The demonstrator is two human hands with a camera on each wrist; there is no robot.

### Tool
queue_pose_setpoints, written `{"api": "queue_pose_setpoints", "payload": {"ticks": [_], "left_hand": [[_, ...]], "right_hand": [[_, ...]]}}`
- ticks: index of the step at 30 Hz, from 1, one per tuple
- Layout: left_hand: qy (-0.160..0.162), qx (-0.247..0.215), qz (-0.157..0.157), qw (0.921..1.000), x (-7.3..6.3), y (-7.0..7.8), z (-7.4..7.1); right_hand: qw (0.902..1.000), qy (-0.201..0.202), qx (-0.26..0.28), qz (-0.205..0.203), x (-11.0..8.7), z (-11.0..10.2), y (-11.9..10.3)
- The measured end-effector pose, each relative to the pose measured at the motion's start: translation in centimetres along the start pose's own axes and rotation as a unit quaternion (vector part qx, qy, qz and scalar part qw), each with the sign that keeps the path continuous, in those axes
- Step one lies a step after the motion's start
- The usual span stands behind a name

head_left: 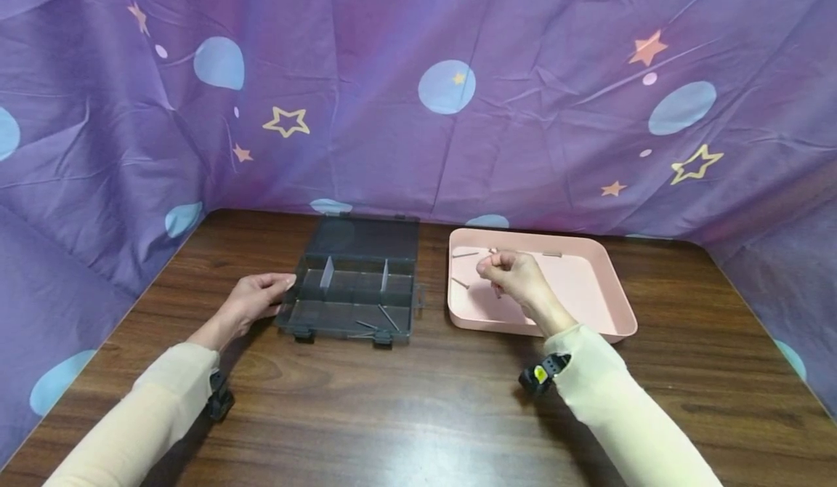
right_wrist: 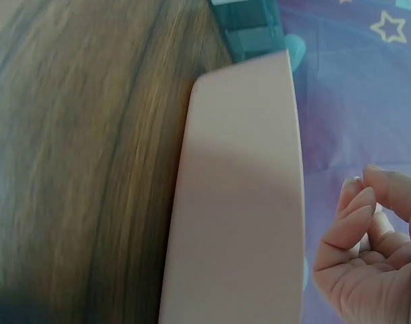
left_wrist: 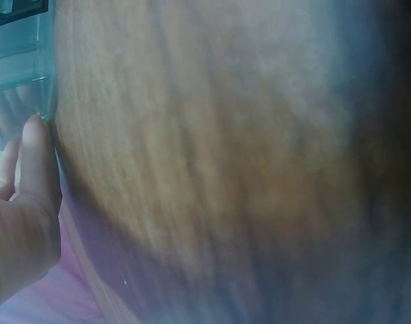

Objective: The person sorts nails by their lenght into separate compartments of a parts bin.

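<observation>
A dark translucent compartment box (head_left: pixel 356 296) stands with its lid (head_left: pixel 362 238) raised at the back; several nails (head_left: pixel 389 318) lie in its front compartment. My left hand (head_left: pixel 251 302) holds the box at its left side, thumb (left_wrist: pixel 38 152) right at the corner in the left wrist view. Over the left part of a pink tray (head_left: pixel 588 291) is my right hand (head_left: pixel 516 280), fingers curled and thumb tip close to the fingertips (right_wrist: pixel 360 196). I cannot tell whether something small is between them. Nails (head_left: pixel 466 255) lie in the tray near this hand.
A small metal piece (head_left: pixel 552 254) lies by the tray's back wall. Thin dividers (head_left: pixel 327 272) split the box's rear row. Everything stands on a brown wooden table (head_left: pixel 366 414), with a purple star-patterned cloth (head_left: pixel 392 153) hanging behind it.
</observation>
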State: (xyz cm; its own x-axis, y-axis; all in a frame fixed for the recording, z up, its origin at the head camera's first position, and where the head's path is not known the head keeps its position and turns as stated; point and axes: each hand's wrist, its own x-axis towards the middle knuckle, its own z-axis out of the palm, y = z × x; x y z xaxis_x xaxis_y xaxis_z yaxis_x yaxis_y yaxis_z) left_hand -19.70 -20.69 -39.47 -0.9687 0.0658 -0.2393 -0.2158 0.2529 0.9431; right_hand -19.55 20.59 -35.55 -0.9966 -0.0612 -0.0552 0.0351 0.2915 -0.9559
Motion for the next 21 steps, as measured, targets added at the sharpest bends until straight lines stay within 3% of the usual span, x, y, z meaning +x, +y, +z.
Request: {"api": "queue_pose_setpoints", "payload": {"ticks": [11, 21], "left_hand": [[0.002, 0.016, -0.003, 0.9999, 0.1, 0.0, 0.0], [-0.001, 0.021, -0.002, 0.9998, 0.1, 0.0, 0.1]], "right_hand": [[0.9964, 0.026, -0.075, 0.030, 0.3, -1.9, 1.2], [0.9945, 0.007, -0.098, 0.037, 0.7, -2.5, 2.0]]}}
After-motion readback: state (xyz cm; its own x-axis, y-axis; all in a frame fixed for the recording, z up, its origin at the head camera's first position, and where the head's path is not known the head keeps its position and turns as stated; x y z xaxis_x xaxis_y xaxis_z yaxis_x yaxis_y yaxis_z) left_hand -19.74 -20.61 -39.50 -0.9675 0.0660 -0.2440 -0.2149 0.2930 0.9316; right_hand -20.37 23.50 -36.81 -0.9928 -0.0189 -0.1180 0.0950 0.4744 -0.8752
